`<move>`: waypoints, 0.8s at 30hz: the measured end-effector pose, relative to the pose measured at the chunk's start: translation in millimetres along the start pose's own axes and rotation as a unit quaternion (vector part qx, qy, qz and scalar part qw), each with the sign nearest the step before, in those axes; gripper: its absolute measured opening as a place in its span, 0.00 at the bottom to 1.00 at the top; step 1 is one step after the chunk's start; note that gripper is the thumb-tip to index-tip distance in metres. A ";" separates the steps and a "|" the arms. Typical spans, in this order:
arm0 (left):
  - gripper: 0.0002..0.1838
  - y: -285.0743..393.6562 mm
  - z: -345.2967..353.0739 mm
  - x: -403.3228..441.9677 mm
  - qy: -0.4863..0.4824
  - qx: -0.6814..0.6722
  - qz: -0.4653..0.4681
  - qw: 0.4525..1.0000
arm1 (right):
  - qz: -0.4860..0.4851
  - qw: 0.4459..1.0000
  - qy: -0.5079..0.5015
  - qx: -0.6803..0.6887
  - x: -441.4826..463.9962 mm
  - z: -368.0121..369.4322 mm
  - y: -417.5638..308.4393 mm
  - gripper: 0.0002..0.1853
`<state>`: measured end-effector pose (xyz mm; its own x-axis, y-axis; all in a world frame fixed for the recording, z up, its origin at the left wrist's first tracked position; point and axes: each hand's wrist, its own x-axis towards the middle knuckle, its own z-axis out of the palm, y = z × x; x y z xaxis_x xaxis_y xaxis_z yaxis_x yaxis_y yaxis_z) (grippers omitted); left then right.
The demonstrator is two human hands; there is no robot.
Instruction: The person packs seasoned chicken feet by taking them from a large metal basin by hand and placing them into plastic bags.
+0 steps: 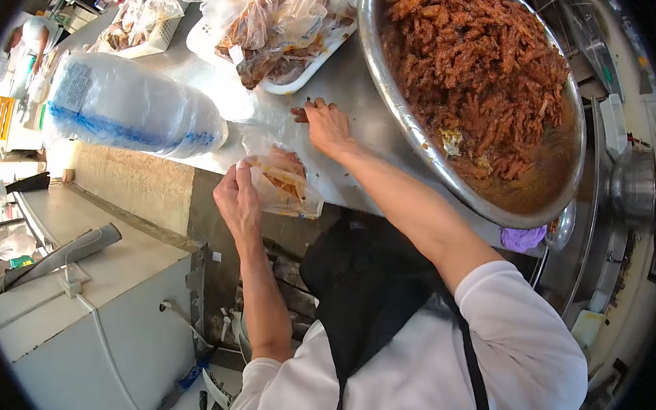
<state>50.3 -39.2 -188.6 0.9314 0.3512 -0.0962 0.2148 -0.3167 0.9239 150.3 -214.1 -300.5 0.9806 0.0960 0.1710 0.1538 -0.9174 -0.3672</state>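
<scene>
My left hand [240, 199] is closed on the edge of a clear plastic bag [298, 197] that has reddish-brown food inside, at the front edge of the metal table [345, 176]. Beyond it, my right hand [327, 127] has its fingers round a small dark brown piece of food [300, 114] just over the tabletop. To the right of that hand stands a large metal bowl [415, 139] holding a heap of glossy reddish-brown food [479, 71]. A white tray [294, 83] with filled plastic bags [271, 29] lies behind my hands.
A big plastic-wrapped roll or stack [135, 107] lies on the table at the left. Behind it is a white basket [158, 38] of bagged food. A purple cloth or bag [523, 238] is below the bowl. A white cabinet [127, 298] stands at lower left.
</scene>
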 end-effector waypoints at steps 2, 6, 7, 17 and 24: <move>0.18 5.6 0.3 1.9 -0.013 0.001 -0.001 1.000 | 0.020 0.998 -0.038 0.049 6.1 3.3 4.6 0.08; 0.19 19.1 0.6 5.6 -0.047 -0.057 -0.026 0.997 | 0.095 0.976 -0.035 0.194 7.6 -34.8 -0.3 0.06; 0.20 20.8 0.8 7.1 -0.051 -0.066 -0.029 0.996 | 0.106 0.944 -0.005 0.313 5.5 -55.1 -6.5 0.06; 0.19 24.3 -1.9 33.4 -0.064 0.112 0.121 0.984 | -0.130 0.908 -0.065 0.393 -60.1 -82.5 -57.8 0.13; 0.14 136.8 16.9 49.7 0.059 0.129 0.288 0.947 | -0.015 0.820 -0.024 0.571 -33.4 -190.2 -39.3 0.13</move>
<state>131.0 -80.0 -73.3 0.8800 0.1451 0.4523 -0.2404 -0.6852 0.6876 88.4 -254.7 -117.9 0.9736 0.1523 0.1703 0.1655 0.0436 -0.9852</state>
